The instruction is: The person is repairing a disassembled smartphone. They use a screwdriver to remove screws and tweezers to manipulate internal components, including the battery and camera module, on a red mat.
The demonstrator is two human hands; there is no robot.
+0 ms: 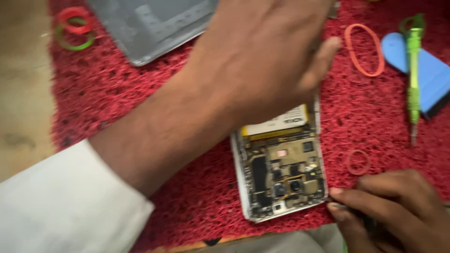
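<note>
1. Head view, far left at 10 o'clock: two rubber bands, one red (73, 13) and one green (75, 43), lie at the edge of the red mat (140, 93), with a grey back cover (154, 28) just to their right at 11 o'clock. Keep them up there, away from your work.

2. Your left hand (262, 51) comes in from 8 o'clock, white sleeve (65, 206) at the wrist, and spreads over the upper end of the opened phone (281, 164). I cannot tell whether its grip is closed on the frame or only pressing on it; either way, hold the body flat to the mat so it cannot pivot.

3. The phone lies at the centre, tilted slightly, its board and camera modules bare and its battery (276, 122) half hidden under your palm. Keep your fingers off the board and press only on the metal edge.

4. Your right hand (393, 211) sits at 5 o'clock, fingers pinched shut on a thin dark tool (342, 206) whose tip touches the phone's lower right corner. Judging by that, you are working at the corner; keep the tool low and use small force.

5. An orange band (364, 49) lies at 1 o'clock and a small red ring (358, 161) at 3 o'clock, near your right hand.

6. A green screwdriver (413, 79) rests across a blue pry card (431, 75) at 2 o'clock, within easy reach.
</note>
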